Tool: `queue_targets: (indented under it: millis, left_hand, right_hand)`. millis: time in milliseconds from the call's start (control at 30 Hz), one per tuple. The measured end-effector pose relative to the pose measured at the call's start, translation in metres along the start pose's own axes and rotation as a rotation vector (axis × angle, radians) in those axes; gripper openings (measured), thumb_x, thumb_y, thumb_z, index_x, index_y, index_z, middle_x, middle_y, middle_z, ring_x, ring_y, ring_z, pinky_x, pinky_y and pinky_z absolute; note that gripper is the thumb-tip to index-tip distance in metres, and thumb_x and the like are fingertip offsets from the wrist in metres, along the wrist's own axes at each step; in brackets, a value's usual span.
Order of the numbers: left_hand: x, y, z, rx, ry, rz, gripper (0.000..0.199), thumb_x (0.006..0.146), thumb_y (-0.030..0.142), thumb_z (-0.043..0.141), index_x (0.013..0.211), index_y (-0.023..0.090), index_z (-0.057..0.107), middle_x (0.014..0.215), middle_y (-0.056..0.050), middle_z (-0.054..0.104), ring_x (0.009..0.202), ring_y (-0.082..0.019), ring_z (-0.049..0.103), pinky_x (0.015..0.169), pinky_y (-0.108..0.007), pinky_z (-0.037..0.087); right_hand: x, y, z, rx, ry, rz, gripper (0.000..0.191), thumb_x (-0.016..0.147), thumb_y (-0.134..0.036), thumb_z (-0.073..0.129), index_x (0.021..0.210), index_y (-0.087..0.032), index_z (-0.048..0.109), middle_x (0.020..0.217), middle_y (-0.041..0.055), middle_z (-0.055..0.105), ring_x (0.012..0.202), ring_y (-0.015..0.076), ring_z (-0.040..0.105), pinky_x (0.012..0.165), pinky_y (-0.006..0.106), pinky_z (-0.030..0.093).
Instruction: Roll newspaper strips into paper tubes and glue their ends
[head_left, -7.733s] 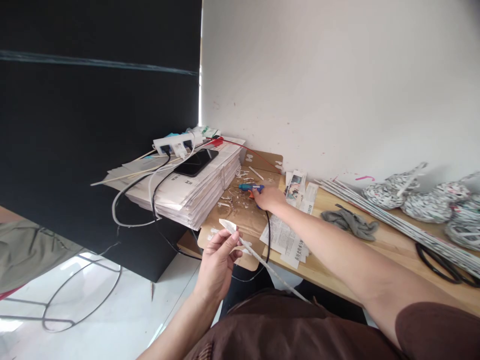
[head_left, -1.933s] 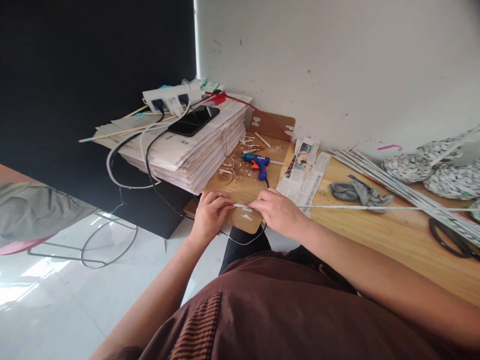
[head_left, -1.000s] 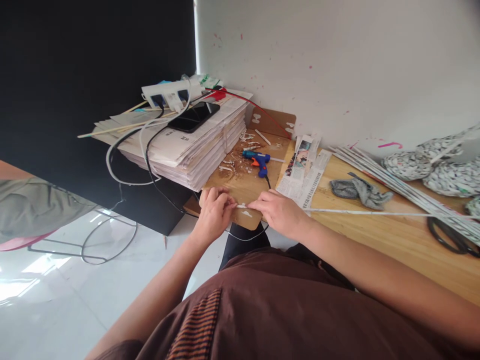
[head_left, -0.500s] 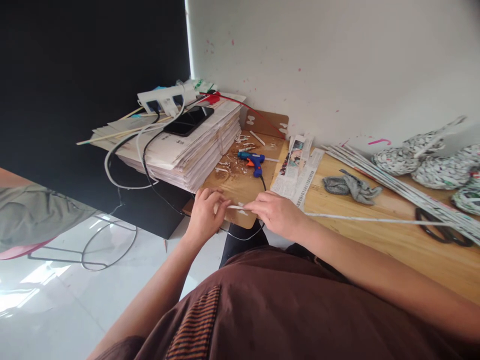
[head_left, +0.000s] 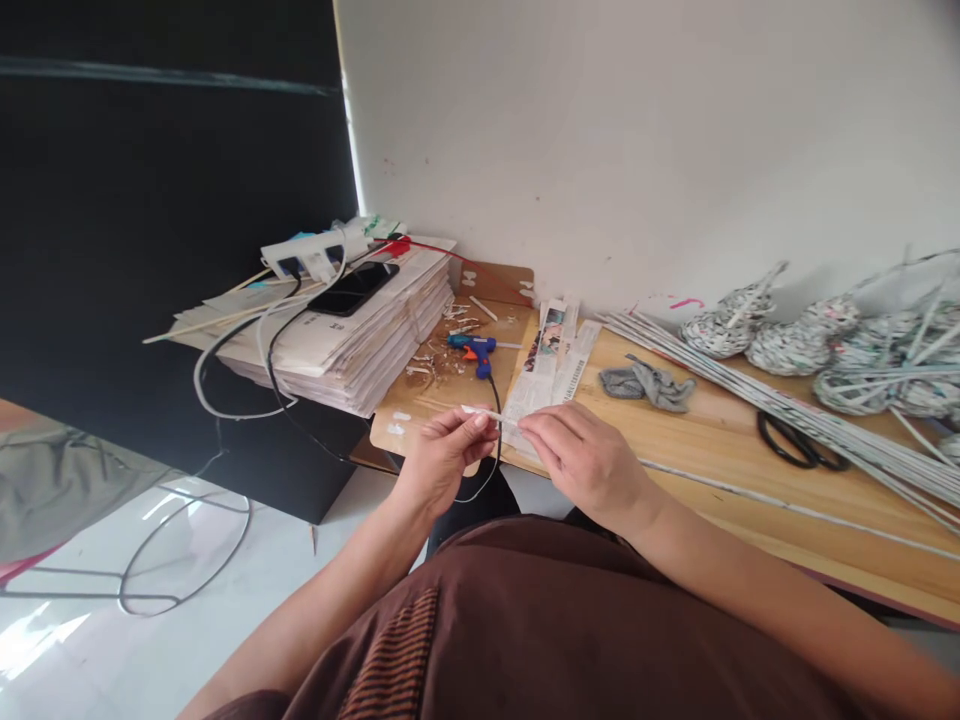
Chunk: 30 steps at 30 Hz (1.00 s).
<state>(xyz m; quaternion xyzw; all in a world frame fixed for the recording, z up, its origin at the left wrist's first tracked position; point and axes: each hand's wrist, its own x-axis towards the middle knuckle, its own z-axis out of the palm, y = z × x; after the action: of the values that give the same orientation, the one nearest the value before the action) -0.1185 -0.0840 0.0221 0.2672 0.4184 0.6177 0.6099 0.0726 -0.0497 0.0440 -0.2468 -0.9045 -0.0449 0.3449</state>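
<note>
Between my two hands runs a thin rolled-newspaper tube (head_left: 504, 418). My left hand (head_left: 439, 458) pinches it close to its end, thumb on top, and the whitish tip pokes out past the fingers. My right hand (head_left: 585, 455) grips the tube a short way along, fingertips pressed together. Beyond that hand the tube passes behind my right forearm and stretches off to the right above the table. Behind the left hand lies a blue glue gun (head_left: 478, 352) on a brown cardboard sheet (head_left: 394, 428). Newspaper strips (head_left: 555, 375) lie beyond the right hand.
Left stands a tall stack of paper (head_left: 322, 365) bearing a phone (head_left: 354, 288) and a power strip (head_left: 315, 255) with cords. On the right are a grey cloth (head_left: 649, 385), black-handled scissors (head_left: 799, 445), a bundle of paper tubes (head_left: 750, 385) and woven paper pieces (head_left: 787, 345).
My left hand has turned so its thumb lies on top, and the tube's tip now shows past it. Both hands are raised off the cardboard. The view has shifted right and up.
</note>
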Motion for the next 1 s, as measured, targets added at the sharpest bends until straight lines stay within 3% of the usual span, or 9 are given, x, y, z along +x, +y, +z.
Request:
queue_targets:
  millis: [133,400,567,733,867,1000]
  left_hand:
    - [0.000,-0.002,0.011,0.031,0.023,0.041,0.029,0.068,0.031,0.082,0.089,0.013,0.074,0.074,-0.004,0.068,0.072,-0.011,0.065,0.067,-0.021,0.054]
    - [0.003,-0.005,0.012,-0.002,0.113,0.099,0.030,0.071,0.038,0.079,0.087,0.015,0.070,0.075,-0.001,0.063,0.069,-0.008,0.061,0.059,-0.018,0.051]
    - [0.000,-0.006,0.016,0.033,0.020,0.120,0.031,0.072,0.036,0.079,0.094,0.016,0.069,0.078,0.000,0.061,0.071,-0.009,0.060,0.061,-0.019,0.052]
    - [-0.001,-0.003,0.017,0.047,0.021,0.163,0.026,0.071,0.035,0.079,0.077,0.015,0.064,0.070,0.001,0.057,0.066,-0.008,0.056,0.054,-0.016,0.047]
    - [0.000,-0.003,0.016,-0.026,0.097,0.152,0.031,0.074,0.042,0.076,0.084,0.015,0.065,0.072,0.001,0.058,0.064,-0.007,0.056,0.051,-0.016,0.046]
    - [-0.004,-0.007,0.019,0.040,0.011,0.117,0.032,0.070,0.034,0.080,0.092,0.015,0.066,0.076,0.000,0.060,0.067,-0.008,0.058,0.057,-0.018,0.049]
  right_hand:
    - [-0.010,0.003,-0.006,0.018,0.009,0.064,0.014,0.093,-0.012,0.052,0.104,-0.017,0.060,0.093,0.0070,0.068,0.089,0.0201,0.062,0.081,0.034,0.051]
    - [-0.021,0.005,-0.013,0.060,0.071,0.187,0.009,0.093,-0.017,0.055,0.100,-0.019,0.061,0.088,0.0050,0.067,0.083,0.0188,0.062,0.076,0.032,0.050]
    - [-0.023,0.004,-0.014,0.110,0.071,0.208,0.009,0.092,-0.017,0.056,0.099,-0.019,0.062,0.089,0.0052,0.067,0.084,0.0187,0.062,0.077,0.032,0.050]
    - [-0.022,0.001,-0.014,0.295,0.053,0.325,0.010,0.089,-0.015,0.060,0.097,-0.021,0.063,0.088,0.0020,0.068,0.080,0.0144,0.064,0.074,0.027,0.050]
    - [-0.022,0.001,-0.013,0.332,0.071,0.373,0.013,0.087,-0.014,0.062,0.096,-0.022,0.064,0.089,0.0013,0.069,0.081,0.0138,0.066,0.076,0.026,0.051]
    - [-0.023,0.001,-0.012,0.341,0.076,0.393,0.011,0.087,-0.016,0.061,0.096,-0.022,0.064,0.089,0.0016,0.069,0.082,0.0144,0.067,0.077,0.026,0.052]
